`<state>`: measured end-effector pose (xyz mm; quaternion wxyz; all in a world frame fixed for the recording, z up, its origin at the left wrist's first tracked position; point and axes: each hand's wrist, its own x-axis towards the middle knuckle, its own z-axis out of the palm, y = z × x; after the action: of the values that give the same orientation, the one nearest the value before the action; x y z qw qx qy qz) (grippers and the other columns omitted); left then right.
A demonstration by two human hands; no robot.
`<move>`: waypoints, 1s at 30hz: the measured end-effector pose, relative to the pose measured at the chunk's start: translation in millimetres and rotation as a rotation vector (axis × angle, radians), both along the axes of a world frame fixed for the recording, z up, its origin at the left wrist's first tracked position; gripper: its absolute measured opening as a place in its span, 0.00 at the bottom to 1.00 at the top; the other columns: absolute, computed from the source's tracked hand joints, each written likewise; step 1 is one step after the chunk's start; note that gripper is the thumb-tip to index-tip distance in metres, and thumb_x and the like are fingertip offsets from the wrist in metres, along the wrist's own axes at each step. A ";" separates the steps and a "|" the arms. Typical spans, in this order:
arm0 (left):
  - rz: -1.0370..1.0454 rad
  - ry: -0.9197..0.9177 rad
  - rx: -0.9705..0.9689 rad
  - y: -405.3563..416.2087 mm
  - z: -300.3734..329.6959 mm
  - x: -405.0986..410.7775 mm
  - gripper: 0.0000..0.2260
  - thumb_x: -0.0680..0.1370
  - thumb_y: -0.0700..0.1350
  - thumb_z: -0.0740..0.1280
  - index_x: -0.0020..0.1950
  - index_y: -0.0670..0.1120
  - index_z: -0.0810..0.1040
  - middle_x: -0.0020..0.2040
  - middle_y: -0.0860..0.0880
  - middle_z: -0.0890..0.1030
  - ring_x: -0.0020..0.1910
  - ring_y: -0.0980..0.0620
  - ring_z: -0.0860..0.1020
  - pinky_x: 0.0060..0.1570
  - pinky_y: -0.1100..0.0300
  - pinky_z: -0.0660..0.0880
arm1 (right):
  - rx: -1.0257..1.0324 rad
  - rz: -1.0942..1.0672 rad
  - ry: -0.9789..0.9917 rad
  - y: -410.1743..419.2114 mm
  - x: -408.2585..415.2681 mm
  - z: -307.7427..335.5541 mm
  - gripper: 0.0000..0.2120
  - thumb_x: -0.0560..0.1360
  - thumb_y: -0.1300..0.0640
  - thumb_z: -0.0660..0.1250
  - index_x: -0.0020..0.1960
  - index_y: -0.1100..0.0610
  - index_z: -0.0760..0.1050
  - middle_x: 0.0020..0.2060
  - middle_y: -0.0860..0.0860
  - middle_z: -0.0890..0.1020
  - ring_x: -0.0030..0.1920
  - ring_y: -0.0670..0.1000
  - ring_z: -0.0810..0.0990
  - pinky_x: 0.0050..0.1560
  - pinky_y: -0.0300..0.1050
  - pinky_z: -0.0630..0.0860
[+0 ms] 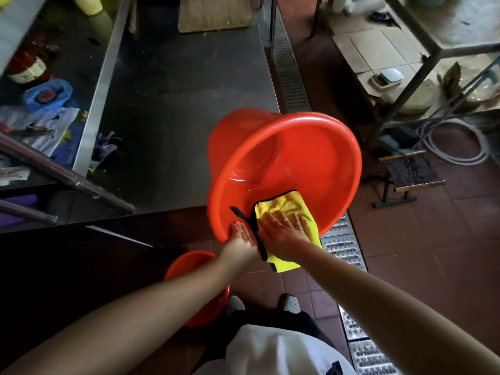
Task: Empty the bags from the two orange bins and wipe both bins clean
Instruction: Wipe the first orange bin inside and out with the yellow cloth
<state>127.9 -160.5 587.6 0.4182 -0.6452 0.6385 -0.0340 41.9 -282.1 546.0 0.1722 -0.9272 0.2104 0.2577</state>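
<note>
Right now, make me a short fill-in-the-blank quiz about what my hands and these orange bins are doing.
1. The right hand presses a ____ cloth against the inside of the tilted bin.
2. The left hand steadies that bin at its ____.
3. The second bin sits low on the ____, near the shoes.
4. The tilted bin leans on the corner of a metal ____.

Missing words: yellow; rim; floor; table
</note>
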 end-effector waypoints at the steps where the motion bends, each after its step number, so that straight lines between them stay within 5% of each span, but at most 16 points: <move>1: 0.008 0.007 -0.030 1.5 2.4 0.8 0.24 0.77 0.41 0.48 0.63 0.30 0.75 0.58 0.28 0.78 0.57 0.30 0.78 0.58 0.41 0.75 | 0.011 0.029 -0.002 -1.8 2.1 -1.8 0.26 0.85 0.45 0.43 0.82 0.48 0.43 0.81 0.49 0.43 0.80 0.60 0.39 0.74 0.69 0.38; 6: 0.007 0.042 -0.104 12.3 12.8 4.1 0.18 0.73 0.49 0.60 0.52 0.45 0.86 0.46 0.41 0.85 0.46 0.42 0.85 0.48 0.51 0.81 | -0.176 0.009 -0.054 2.4 3.0 -7.8 0.28 0.83 0.40 0.40 0.81 0.45 0.45 0.81 0.51 0.44 0.80 0.58 0.37 0.73 0.70 0.33; 8: 0.023 0.019 -0.043 4.7 14.2 5.2 0.21 0.76 0.48 0.61 0.60 0.35 0.80 0.53 0.30 0.81 0.54 0.33 0.81 0.56 0.44 0.77 | -0.296 -0.159 -0.040 6.7 -4.8 -6.7 0.29 0.79 0.34 0.41 0.79 0.39 0.51 0.81 0.52 0.47 0.79 0.62 0.38 0.67 0.74 0.27; 11: -0.052 0.087 0.071 3.8 7.0 5.5 0.21 0.82 0.38 0.50 0.69 0.23 0.60 0.64 0.19 0.65 0.64 0.21 0.68 0.65 0.32 0.65 | -0.217 -0.285 -0.059 5.2 -10.0 -5.1 0.27 0.78 0.35 0.46 0.75 0.38 0.60 0.79 0.51 0.58 0.79 0.64 0.45 0.71 0.72 0.43; 14: 0.147 0.097 0.056 3.6 16.1 3.8 0.24 0.71 0.55 0.70 0.53 0.34 0.83 0.49 0.30 0.82 0.49 0.34 0.82 0.51 0.45 0.79 | -0.105 -0.297 -0.142 3.1 -1.0 -7.4 0.24 0.79 0.39 0.50 0.74 0.40 0.64 0.75 0.48 0.64 0.77 0.61 0.52 0.71 0.67 0.53; 16: 0.032 0.126 -0.123 4.3 7.5 5.3 0.21 0.59 0.59 0.77 0.42 0.44 0.87 0.40 0.39 0.85 0.40 0.41 0.85 0.41 0.51 0.82 | -0.051 -0.282 -0.175 1.8 3.4 -11.7 0.24 0.81 0.40 0.51 0.76 0.41 0.62 0.76 0.46 0.63 0.77 0.58 0.52 0.72 0.65 0.52; 19: 0.062 0.098 -0.136 3.6 4.6 4.1 0.19 0.64 0.56 0.72 0.46 0.44 0.87 0.42 0.40 0.85 0.42 0.40 0.85 0.44 0.50 0.82 | -0.018 -0.221 -0.236 -4.5 5.7 -17.6 0.24 0.82 0.42 0.51 0.78 0.43 0.60 0.77 0.45 0.62 0.78 0.52 0.53 0.73 0.61 0.52; 22: 0.034 0.032 -0.017 6.3 -5.0 -3.1 0.23 0.77 0.51 0.61 0.61 0.34 0.78 0.55 0.31 0.80 0.54 0.32 0.80 0.55 0.42 0.78 | -0.018 -0.182 -0.210 -5.7 6.0 -22.0 0.26 0.82 0.39 0.49 0.79 0.42 0.57 0.79 0.44 0.59 0.79 0.51 0.50 0.75 0.64 0.47; 26: 0.089 0.082 -0.118 6.2 -2.4 -3.2 0.16 0.68 0.51 0.66 0.47 0.43 0.87 0.44 0.39 0.85 0.44 0.39 0.84 0.45 0.49 0.81 | -0.010 -0.183 -0.215 -1.0 -0.9 -31.6 0.30 0.78 0.32 0.47 0.79 0.39 0.53 0.80 0.43 0.55 0.80 0.51 0.47 0.75 0.67 0.43; 30: 0.073 0.078 -0.187 7.5 -9.1 1.5 0.24 0.71 0.44 0.51 0.45 0.41 0.87 0.42 0.36 0.84 0.42 0.37 0.84 0.43 0.48 0.81 | -0.007 -0.169 -0.230 -9.0 10.7 -40.6 0.31 0.77 0.34 0.49 0.79 0.40 0.55 0.79 0.43 0.56 0.79 0.51 0.49 0.74 0.65 0.50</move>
<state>129.4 -153.0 578.5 0.3320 -0.7050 0.6245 -0.0528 52.5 -291.1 505.3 0.2129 -0.9302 0.2676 0.1336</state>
